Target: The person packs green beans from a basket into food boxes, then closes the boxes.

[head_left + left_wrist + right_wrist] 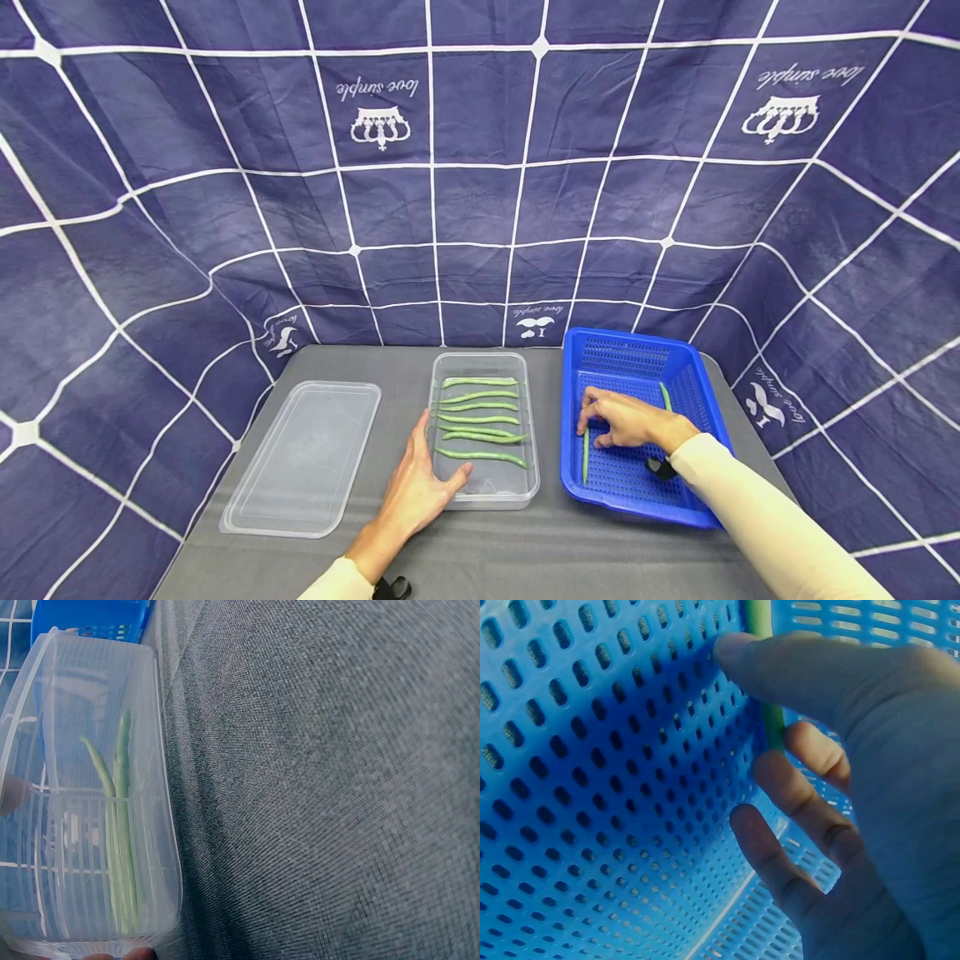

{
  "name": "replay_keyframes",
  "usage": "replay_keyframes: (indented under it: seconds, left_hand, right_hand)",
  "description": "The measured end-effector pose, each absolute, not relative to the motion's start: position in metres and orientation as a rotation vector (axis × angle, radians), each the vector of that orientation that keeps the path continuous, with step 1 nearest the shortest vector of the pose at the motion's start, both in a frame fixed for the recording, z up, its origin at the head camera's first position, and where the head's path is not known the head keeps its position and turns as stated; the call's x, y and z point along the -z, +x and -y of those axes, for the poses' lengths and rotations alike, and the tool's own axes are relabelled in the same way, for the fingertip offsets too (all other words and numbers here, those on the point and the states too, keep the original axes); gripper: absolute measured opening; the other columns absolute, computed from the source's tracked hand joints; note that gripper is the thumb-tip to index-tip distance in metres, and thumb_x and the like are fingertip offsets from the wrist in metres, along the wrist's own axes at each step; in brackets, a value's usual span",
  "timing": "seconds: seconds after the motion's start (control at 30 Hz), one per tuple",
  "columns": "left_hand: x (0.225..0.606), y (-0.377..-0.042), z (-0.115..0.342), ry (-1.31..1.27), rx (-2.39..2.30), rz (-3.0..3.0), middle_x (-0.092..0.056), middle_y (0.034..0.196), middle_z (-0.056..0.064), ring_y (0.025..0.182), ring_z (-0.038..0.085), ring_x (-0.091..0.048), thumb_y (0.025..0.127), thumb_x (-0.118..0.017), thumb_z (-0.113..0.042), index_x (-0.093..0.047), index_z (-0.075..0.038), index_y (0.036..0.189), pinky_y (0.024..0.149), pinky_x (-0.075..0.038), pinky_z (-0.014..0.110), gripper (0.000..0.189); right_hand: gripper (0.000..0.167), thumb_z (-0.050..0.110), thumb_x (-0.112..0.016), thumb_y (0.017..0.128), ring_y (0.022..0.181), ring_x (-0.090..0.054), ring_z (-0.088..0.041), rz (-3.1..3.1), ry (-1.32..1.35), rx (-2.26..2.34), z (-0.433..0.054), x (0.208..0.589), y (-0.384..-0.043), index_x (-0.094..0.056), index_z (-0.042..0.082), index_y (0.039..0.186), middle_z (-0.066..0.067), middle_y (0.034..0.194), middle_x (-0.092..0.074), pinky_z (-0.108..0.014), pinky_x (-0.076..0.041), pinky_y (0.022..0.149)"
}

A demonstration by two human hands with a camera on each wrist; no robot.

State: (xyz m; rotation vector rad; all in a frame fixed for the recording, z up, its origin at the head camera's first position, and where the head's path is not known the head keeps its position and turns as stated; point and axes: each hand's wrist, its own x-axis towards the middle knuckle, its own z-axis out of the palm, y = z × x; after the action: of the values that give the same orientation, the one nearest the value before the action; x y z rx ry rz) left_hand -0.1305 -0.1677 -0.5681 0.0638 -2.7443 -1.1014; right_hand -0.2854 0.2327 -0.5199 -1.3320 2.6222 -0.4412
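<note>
In the head view, my left hand (420, 487) rests at the near left corner of a clear plastic container (487, 492), its fingers straight along the left side and its thumb at the near rim. Several green beans (480, 456) lie crosswise in rows inside that container. My right hand (626, 418) reaches down into a blue basket (637, 505). Its fingertips are around the far end of a single green bean (586, 462) beside the left wall; the thumb looks apart from it. Another green bean (665, 395) leans near the basket's right wall, partly hidden by the hand.
A translucent lid (303, 458) lies flat on the grey cloth-covered table (495, 550), left of the container. Behind and at both sides hangs a blue grid-patterned curtain (480, 200). The basket stands to the right of the container, a narrow gap between them.
</note>
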Motion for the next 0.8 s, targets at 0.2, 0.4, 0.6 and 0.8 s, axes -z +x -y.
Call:
replay_keyframes:
  seconds: [0.2,0.4,0.6,0.8]
  left_hand:
    - [0.569,-0.13,0.168,0.056,1.095,2.741,-0.052,0.177,0.028,0.136,0.057,-0.074,0.092,-0.094,-0.053,-0.026,-0.009,0.183,0.106,-0.063,0.069,0.122]
    - [0.568,-0.131,0.168,0.059,1.102,2.741,-0.051,0.177,0.027,0.133,0.057,-0.075,0.092,-0.094,-0.053,-0.026,-0.009,0.183,0.104,-0.063,0.069,0.121]
    - [0.567,-0.131,0.168,0.069,1.112,2.747,-0.051,0.178,0.026,0.129,0.057,-0.076,0.092,-0.094,-0.052,-0.026,-0.011,0.183,0.102,-0.064,0.069,0.121]
    - [0.567,-0.13,0.168,0.053,1.112,2.736,-0.051,0.177,0.027,0.134,0.056,-0.074,0.092,-0.094,-0.052,-0.027,-0.008,0.182,0.105,-0.063,0.068,0.121]
  right_hand:
    - [0.026,0.019,-0.099,0.09,0.105,-0.068,-0.014,-2.584,-1.59,0.58,-0.247,0.545,-0.303,-0.088,0.033,0.109,0.008,0.119,-0.062,-0.035,-0.06,0.092]
    - [0.028,0.01,-0.099,0.087,0.101,-0.067,-0.01,-2.627,-1.565,0.559,-0.243,0.534,-0.294,-0.088,0.031,0.103,0.005,0.116,-0.063,-0.037,-0.061,0.087]
    - [0.021,0.011,-0.1,0.088,0.102,-0.068,-0.012,-2.664,-1.466,0.45,-0.238,0.528,-0.288,-0.087,0.027,0.095,0.003,0.115,-0.064,-0.036,-0.062,0.09]
    - [0.016,0.009,-0.095,0.094,0.105,-0.072,-0.014,-2.654,-1.458,0.461,-0.244,0.526,-0.29,-0.088,0.024,0.096,0.005,0.112,-0.069,-0.039,-0.063,0.094]
